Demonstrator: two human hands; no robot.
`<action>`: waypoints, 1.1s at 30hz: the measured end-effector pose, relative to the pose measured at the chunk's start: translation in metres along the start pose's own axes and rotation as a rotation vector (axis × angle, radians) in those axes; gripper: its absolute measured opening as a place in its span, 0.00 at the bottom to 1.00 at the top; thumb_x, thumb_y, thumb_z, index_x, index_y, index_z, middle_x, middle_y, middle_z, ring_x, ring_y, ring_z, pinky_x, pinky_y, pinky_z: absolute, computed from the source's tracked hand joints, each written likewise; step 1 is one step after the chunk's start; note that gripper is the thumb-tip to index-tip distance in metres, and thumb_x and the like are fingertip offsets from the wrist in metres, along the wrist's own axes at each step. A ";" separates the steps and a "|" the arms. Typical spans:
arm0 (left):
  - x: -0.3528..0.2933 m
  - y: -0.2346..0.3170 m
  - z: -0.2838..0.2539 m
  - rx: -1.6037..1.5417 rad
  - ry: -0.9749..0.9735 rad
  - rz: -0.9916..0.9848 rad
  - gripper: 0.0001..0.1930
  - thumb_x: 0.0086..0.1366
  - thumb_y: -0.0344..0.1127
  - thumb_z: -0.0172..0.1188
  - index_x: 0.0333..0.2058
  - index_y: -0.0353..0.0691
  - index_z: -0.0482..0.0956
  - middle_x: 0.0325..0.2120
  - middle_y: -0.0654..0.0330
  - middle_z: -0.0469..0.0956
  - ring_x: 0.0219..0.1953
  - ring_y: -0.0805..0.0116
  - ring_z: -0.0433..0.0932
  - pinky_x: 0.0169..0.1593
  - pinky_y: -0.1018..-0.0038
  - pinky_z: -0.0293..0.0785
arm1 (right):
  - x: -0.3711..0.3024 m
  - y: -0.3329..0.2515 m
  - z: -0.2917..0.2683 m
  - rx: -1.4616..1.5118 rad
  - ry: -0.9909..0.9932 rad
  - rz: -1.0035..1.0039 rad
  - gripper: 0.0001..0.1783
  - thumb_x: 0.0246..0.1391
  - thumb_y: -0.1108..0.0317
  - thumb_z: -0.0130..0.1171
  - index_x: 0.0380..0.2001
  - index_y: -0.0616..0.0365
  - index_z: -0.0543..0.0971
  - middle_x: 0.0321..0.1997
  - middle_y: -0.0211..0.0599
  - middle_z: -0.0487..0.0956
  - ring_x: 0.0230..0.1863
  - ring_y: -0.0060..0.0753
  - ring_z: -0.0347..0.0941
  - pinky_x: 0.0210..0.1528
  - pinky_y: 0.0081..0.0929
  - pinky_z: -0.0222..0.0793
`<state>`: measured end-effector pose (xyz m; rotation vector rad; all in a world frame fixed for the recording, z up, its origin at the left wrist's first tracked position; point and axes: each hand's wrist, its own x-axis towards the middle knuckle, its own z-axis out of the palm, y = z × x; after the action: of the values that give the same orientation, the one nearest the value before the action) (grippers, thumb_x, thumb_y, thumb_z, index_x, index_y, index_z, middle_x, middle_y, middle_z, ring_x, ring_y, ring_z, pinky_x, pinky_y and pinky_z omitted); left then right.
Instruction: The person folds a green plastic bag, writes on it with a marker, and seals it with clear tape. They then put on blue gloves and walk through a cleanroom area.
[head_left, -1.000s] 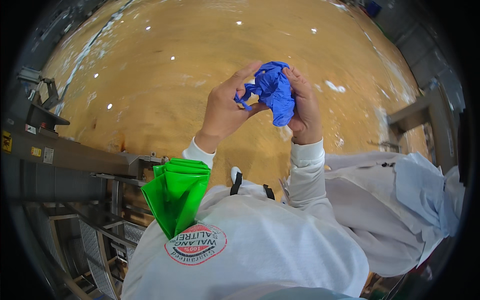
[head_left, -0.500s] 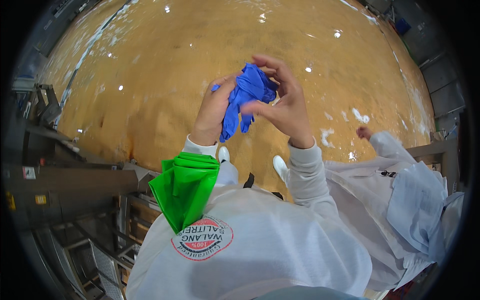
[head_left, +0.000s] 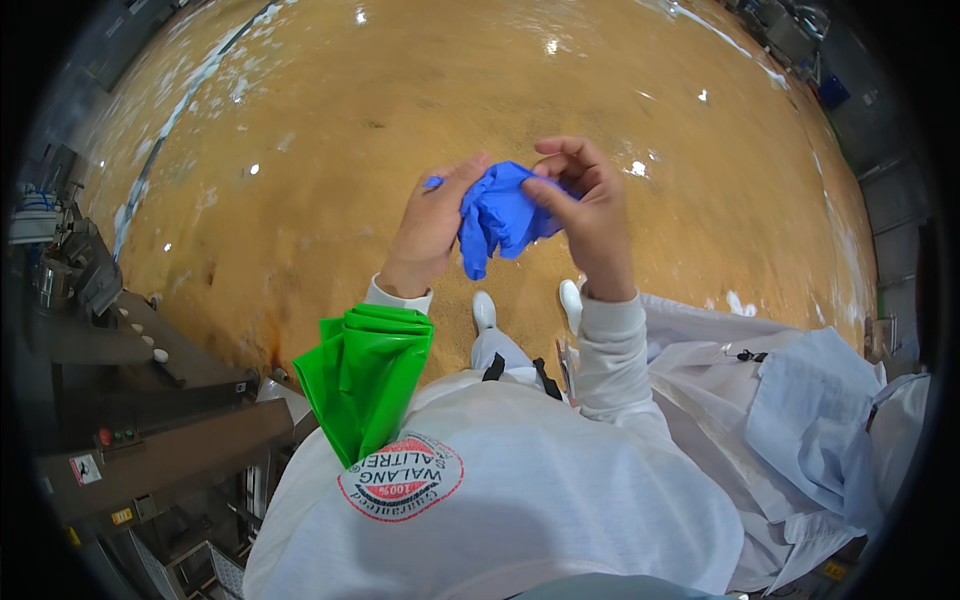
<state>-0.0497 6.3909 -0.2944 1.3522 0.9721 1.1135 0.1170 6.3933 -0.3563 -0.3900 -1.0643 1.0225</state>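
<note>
Crumpled blue disposable gloves are bunched between my two hands, above the floor in front of my body. My left hand is closed around their left side, with a bit of blue poking out beyond it. On the other side my right hand pinches the right edge between thumb and fingers. How many gloves are in the bundle I cannot tell. A folded green plastic sheet or bag lies against my left forearm and the front of my white top; what holds it there is hidden.
Close on my right stands another person in a loose white garment. Dark metal machinery with small buttons is close on the left. The wet tan floor has white foamy patches. My white shoes show below the gloves.
My right hand has closed on the gloves' right edge, and the bundle looks more spread out. The co-worker's hand has gone out of sight. My feet and the surroundings have shifted in view.
</note>
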 end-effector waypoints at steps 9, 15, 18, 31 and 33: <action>0.041 -0.241 -0.183 0.262 -0.042 0.269 0.16 0.70 0.45 0.51 0.43 0.37 0.76 0.19 0.75 0.57 0.19 0.84 0.57 0.21 0.86 0.51 | -0.031 0.314 -0.085 0.501 -0.076 -0.104 0.15 0.48 0.77 0.67 0.40 0.61 0.76 0.33 0.30 0.78 0.33 0.19 0.75 0.35 0.16 0.73; 0.072 -0.234 -0.172 0.773 0.030 0.508 0.29 0.62 0.37 0.64 0.60 0.37 0.67 0.23 0.71 0.66 0.25 0.85 0.64 0.25 0.86 0.59 | 0.016 0.319 -0.054 0.499 -0.351 -0.058 0.16 0.46 0.77 0.68 0.39 0.61 0.75 0.32 0.32 0.78 0.27 0.21 0.76 0.22 0.23 0.77; 0.091 -0.202 -0.159 0.471 -0.097 0.478 0.20 0.60 0.34 0.66 0.50 0.38 0.75 0.24 0.71 0.68 0.28 0.85 0.64 0.27 0.84 0.60 | 0.047 0.292 -0.026 0.372 -0.473 -0.076 0.17 0.45 0.76 0.70 0.39 0.61 0.76 0.33 0.32 0.79 0.30 0.18 0.76 0.30 0.18 0.74; 0.114 -0.114 -0.234 0.684 0.144 0.550 0.07 0.59 0.32 0.67 0.25 0.37 0.81 0.20 0.70 0.66 0.21 0.81 0.62 0.25 0.82 0.58 | 0.116 0.281 0.026 0.302 -0.351 -0.124 0.11 0.50 0.76 0.65 0.39 0.62 0.79 0.30 0.23 0.76 0.32 0.13 0.70 0.35 0.14 0.65; 0.127 -0.102 -0.246 0.793 0.121 0.651 0.06 0.58 0.32 0.67 0.27 0.36 0.82 0.20 0.69 0.66 0.22 0.81 0.63 0.24 0.81 0.59 | 0.128 0.281 0.033 0.288 -0.355 -0.127 0.10 0.52 0.75 0.64 0.39 0.62 0.79 0.30 0.22 0.76 0.32 0.13 0.69 0.35 0.14 0.65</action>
<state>-0.2558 6.5791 -0.3890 2.3846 1.1556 1.3513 -0.0378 6.6379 -0.4694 0.0974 -1.2176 1.1358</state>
